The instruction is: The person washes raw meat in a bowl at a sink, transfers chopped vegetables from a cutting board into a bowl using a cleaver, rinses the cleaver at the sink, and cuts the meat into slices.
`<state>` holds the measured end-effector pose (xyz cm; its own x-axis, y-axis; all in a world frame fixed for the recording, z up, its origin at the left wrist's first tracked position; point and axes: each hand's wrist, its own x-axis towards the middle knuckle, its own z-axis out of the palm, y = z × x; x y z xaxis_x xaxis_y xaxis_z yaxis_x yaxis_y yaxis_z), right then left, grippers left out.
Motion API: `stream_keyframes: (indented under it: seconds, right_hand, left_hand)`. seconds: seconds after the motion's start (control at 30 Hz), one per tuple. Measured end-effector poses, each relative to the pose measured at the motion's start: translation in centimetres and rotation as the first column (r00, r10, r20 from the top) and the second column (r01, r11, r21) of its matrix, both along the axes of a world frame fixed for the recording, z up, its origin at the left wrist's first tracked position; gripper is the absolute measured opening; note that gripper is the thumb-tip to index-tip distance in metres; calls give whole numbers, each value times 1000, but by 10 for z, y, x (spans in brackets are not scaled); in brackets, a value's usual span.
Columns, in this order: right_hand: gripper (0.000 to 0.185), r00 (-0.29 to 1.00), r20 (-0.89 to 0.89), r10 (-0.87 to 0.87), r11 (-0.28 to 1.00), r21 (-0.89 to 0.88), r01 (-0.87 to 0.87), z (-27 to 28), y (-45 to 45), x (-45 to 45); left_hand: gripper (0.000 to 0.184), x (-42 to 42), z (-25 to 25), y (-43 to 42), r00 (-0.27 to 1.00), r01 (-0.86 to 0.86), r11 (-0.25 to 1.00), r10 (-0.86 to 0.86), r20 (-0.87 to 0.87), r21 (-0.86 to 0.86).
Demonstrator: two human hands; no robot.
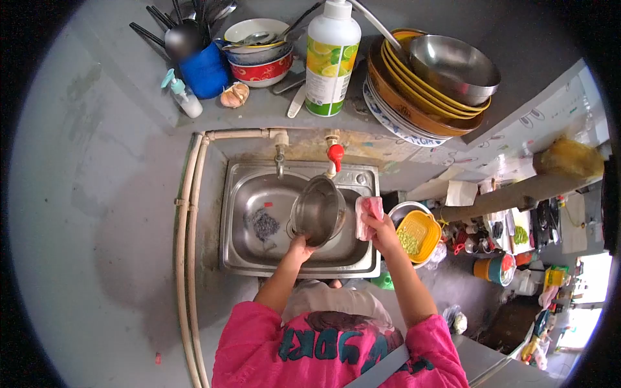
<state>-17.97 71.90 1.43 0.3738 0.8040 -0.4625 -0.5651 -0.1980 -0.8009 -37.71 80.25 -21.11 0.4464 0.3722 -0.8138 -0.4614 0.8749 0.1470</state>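
The left hand point(299, 249) is curled around the near edge of a round, silver metal pot point(321, 208), which is just past its fingers over a silver metal sink point(234, 210), and the right hand point(383, 233) has its fingers closed on a folded pink-and-white cloth point(367, 213).
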Motion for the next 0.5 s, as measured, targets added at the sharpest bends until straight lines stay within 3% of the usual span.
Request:
stream_keyframes:
  seconds: [0.03, 0.07, 0.17, 0.27, 0.37, 0.47, 0.5]
  right_hand:
    - [27, 1000, -21, -23, 1000, -4, 23, -4, -3, 1]
    - [26, 998, -41, -44, 999, -5, 44, -9, -4, 2]
    - [30, 991, -109, -72, 997, -8, 71, -29, -8, 6]
    - [31, 981, -174, -80, 996, -40, 74, -32, -10, 3]
    - [32, 973, -223, -55, 998, -34, 49, -36, -12, 1]
    - [35, 964, -265, -37, 999, -36, 28, -48, -14, 0]
    - [36, 959, -281, -26, 999, -52, 11, -45, -14, -2]
  left_hand:
    - [28, -1, 6, -2, 1000, -11, 996, 13, 17, -88]
    - [28, -6, 7, -2, 987, -3, 995, 19, 158, -104]
    - [27, -24, 13, 4, 946, 168, 986, -166, 277, 18]
    - [28, -26, 12, 9, 902, 175, 975, -102, 420, -139]
    - [30, -28, 28, 4, 890, 91, 986, -19, 455, -137]
    - [31, -38, 35, 5, 835, 134, 972, -6, 550, -194]
    - [30, -42, 34, 5, 883, 123, 973, -18, 469, -193]
